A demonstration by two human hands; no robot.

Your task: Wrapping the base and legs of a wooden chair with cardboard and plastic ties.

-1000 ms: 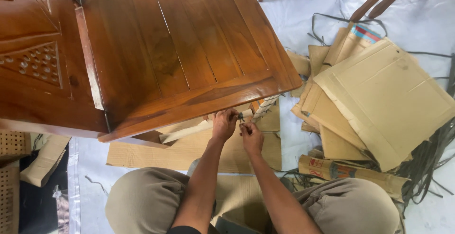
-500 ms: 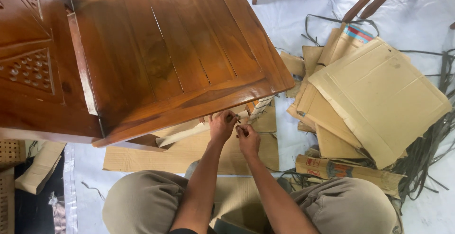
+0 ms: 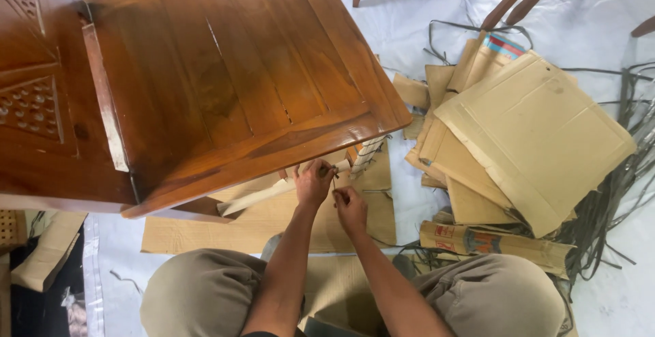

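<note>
Overhead, a brown wooden chair [image 3: 205,78] fills the left of the view, its seat jutting toward the person crouched below. Right of it lies a pile of flattened cardboard [image 3: 532,132] among dark straps [image 3: 607,214] on a pale floor sheet [image 3: 423,16]. Under the seat's front edge, a wrapped leg [image 3: 365,154] shows. Both hands meet just beside it: the left hand [image 3: 314,181] is pinched narrow on a thin strand [image 3: 332,173], and the right hand [image 3: 350,204] is closed likewise on its lower end. Probably the step in hand is tying or tightening the binding round the leg; a next move would need steady, opposed pulls to keep it taut
</note>
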